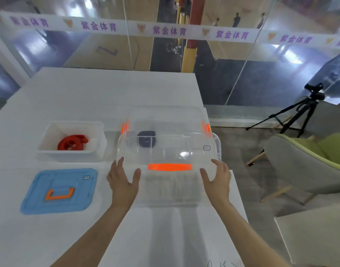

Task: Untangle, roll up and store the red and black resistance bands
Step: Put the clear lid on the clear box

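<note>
A rolled red band (73, 143) lies inside a small white bin (49, 151) on the left of the white table. A rolled black band (146, 139) shows through a clear lid (165, 149) with orange clips, held tilted above a clear storage box (171, 191) at the table's right. My left hand (123, 180) grips the lid's near left corner and my right hand (216, 179) grips its near right corner. The black band sits inside the clear box, blurred by the plastic.
A blue lid (59, 191) with an orange handle lies flat at the near left. The table's right edge (236, 189) runs close to the clear box. A grey-green chair (308, 166) and a camera tripod (300, 112) stand to the right. A glass wall is behind.
</note>
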`<move>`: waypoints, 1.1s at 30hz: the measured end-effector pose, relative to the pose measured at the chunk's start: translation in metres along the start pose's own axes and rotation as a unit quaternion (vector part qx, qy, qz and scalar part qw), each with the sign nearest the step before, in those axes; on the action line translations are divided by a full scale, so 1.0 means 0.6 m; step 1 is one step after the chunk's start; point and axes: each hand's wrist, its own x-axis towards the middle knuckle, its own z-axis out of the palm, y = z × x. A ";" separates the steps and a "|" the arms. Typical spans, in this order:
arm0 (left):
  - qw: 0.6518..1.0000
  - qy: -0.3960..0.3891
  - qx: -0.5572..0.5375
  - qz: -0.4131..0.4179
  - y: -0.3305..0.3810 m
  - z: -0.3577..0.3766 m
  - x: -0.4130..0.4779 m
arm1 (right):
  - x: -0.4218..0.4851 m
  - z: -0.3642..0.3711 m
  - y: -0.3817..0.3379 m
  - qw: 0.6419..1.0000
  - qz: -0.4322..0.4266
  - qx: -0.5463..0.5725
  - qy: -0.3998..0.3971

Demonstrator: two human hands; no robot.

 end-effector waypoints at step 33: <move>0.933 -0.203 0.297 0.015 0.059 0.055 0.335 | 0.317 0.089 -0.081 0.917 -0.098 -0.340 -0.187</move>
